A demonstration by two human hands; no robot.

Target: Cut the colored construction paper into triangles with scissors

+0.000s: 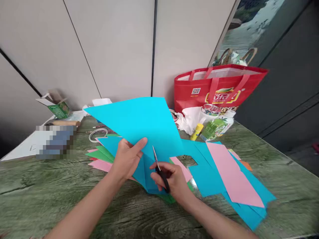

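Observation:
A large blue sheet of paper is raised off the table, its far edge tilted up. My left hand pinches its near edge, thumb on top. In my right hand is a pair of scissors with black handles. Their blades point up and away, over the paper by my left thumb; whether they touch it I cannot tell. Beneath lie more blue paper and green sheets and pink sheets, partly hidden by the raised sheet and my hands.
Right of my hands lie blue paper pieces and a pink strip. Behind them stand a yellow glue stick, a green carton, a clear jar and a red bag. A tape roll and an opened box are left.

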